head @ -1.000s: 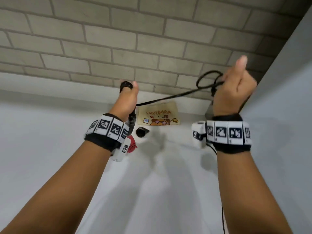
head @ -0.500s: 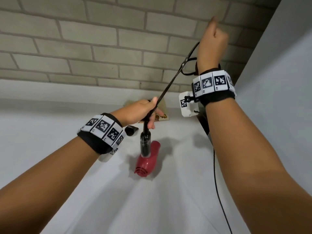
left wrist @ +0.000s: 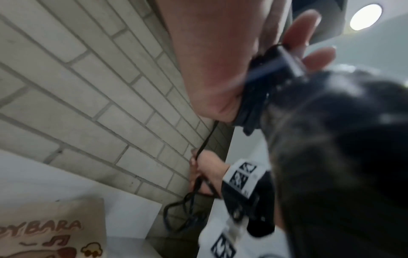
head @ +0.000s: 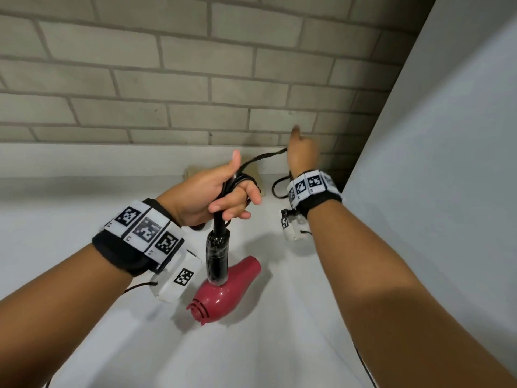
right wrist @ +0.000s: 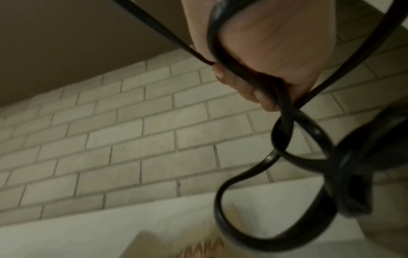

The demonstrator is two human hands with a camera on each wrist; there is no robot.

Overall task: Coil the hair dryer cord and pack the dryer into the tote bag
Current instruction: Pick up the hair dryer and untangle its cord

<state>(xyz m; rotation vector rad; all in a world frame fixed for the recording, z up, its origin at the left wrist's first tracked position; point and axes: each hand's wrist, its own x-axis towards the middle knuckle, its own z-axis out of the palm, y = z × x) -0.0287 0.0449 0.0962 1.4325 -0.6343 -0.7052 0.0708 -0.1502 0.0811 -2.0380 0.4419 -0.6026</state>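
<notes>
your left hand [head: 212, 194] fingers clamp the hair dryer [head: 223, 278] handle, cord [head: 260, 157] wrapped there; right hand [head: 302, 152] fingers grip cord loops; tote bag [left wrist: 50, 230] reads "bara".

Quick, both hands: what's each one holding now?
Left hand: grips the dryer's black handle.
Right hand: grips the black cord.

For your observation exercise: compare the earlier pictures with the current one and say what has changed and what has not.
The right hand, raised high half a second ago, has dropped towards the brick wall, drawing the black power cord with it. The left hand has come nearer. The grip on cord and red hair dryer is unchanged; the beige tote bag stayed put.
</notes>
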